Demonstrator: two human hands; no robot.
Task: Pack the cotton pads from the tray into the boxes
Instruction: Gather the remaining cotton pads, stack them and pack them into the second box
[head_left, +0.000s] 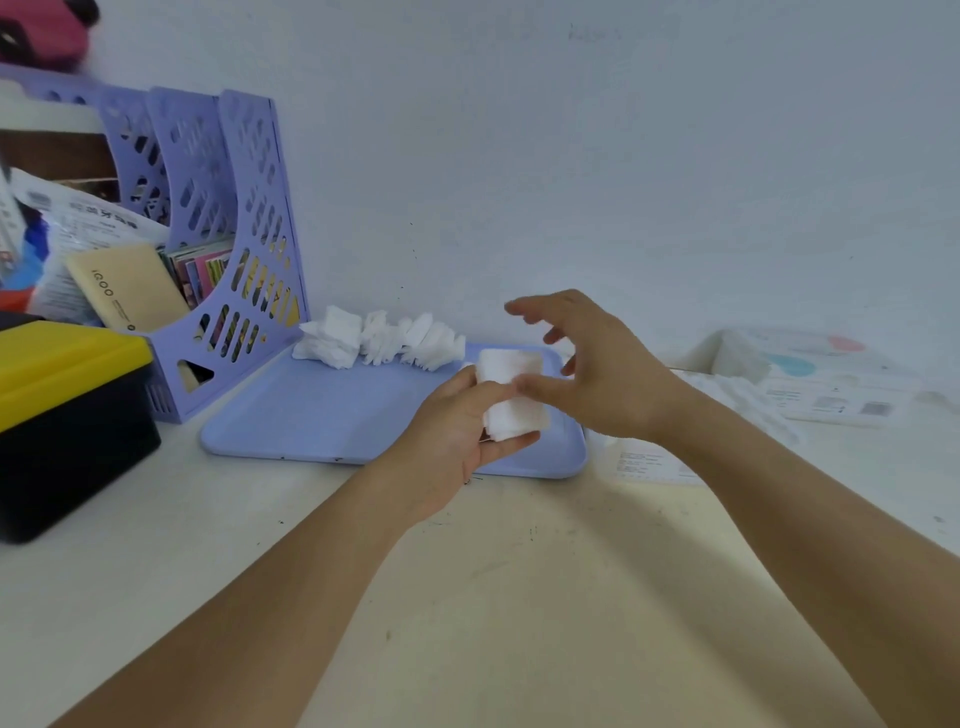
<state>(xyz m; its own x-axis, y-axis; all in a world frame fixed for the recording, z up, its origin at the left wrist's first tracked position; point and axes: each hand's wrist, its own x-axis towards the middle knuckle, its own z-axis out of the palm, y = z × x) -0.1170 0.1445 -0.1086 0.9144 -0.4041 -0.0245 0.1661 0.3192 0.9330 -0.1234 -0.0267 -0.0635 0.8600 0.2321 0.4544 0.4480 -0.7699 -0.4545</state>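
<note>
A: Squaring that stack of cotton pads (511, 395) first would help; the left hand (457, 431) pinches it above the tray's (311, 415) right end, and the right hand (597, 374) hovers spread beside it.

B: Agreed. Its long axis runs roughly upright, tilted slightly; loose pads (379, 340) wait at the tray's far edge, and the box (810, 374) sits off to the right.
</note>
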